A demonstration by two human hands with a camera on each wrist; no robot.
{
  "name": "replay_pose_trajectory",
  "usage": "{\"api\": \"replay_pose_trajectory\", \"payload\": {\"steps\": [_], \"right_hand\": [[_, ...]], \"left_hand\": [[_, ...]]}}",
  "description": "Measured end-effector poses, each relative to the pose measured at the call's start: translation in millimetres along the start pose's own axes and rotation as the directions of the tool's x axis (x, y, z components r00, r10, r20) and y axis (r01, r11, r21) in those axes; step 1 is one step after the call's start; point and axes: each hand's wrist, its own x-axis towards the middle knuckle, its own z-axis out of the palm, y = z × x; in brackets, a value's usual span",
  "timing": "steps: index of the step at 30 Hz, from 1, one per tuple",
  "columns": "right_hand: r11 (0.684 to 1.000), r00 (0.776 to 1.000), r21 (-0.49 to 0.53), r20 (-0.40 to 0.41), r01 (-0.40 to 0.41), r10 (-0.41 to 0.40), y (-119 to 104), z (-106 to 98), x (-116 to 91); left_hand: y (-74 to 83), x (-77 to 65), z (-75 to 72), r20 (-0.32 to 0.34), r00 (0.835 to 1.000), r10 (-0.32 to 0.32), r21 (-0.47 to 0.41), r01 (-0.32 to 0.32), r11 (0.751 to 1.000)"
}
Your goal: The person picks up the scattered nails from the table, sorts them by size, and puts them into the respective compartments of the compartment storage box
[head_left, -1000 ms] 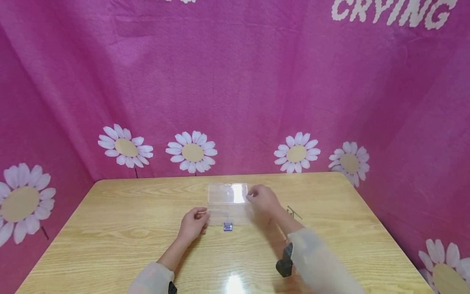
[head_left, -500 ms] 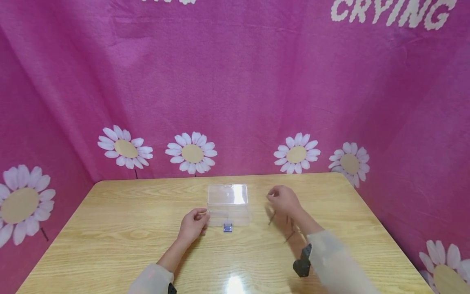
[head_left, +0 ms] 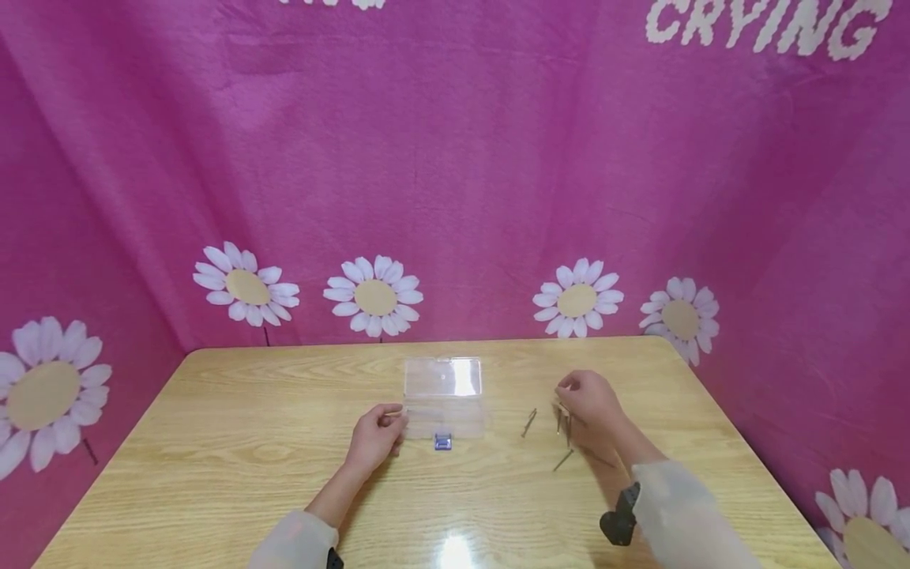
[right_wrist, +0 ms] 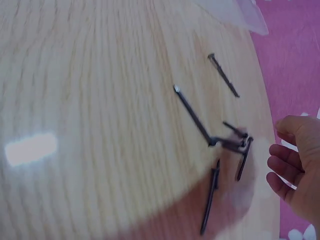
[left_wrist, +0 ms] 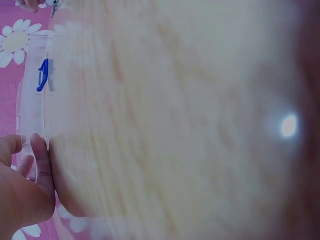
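Note:
A clear plastic box (head_left: 462, 423) lies on the table with its lid (head_left: 442, 376) laid open toward the back and a blue latch (head_left: 443, 442) at the front. My left hand (head_left: 375, 433) holds the box by its left end, thumb and fingers about the corner; the left wrist view shows this hand (left_wrist: 27, 182) at the box end. To the right, my right hand (head_left: 592, 397) is over a small scatter of dark nails (right_wrist: 195, 117). In the right wrist view its fingers (right_wrist: 286, 165) are loosely bent beside the nails, with nothing visible in them.
One nail (right_wrist: 223, 75) lies apart from the cluster, nearer the box. The wooden table (head_left: 235, 442) has its back edge against a pink curtain (head_left: 455, 158) printed with daisies. A bright reflection shows near the front of the table.
My right hand has moved away from the box's right side, rightward and slightly nearer, to above the nails. The nails it covered now show. My left hand stays at the box.

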Motion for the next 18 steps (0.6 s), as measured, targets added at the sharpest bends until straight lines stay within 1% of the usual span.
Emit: {"api": "replay_pose_trajectory", "payload": {"steps": [7,14,18], "right_hand": [[0.999,1.000,-0.038,-0.003,0.012,-0.012,18,-1,-10],[0.999,0.998,-0.002,0.038,-0.043,0.043,30,-4,-21],[0.998,0.997,-0.012,0.050,-0.057,0.057,32,-6,-24]], "left_hand": [[-0.2,0.1,0.4,-0.004,1.000,0.005,-0.003,-0.005,1.000],[-1.6,1.2,1.5,-0.004,1.000,0.003,0.003,-0.003,1.000],[-2.3,1.6,1.2,-0.007,1.000,0.003,-0.001,-0.003,1.000]]}}
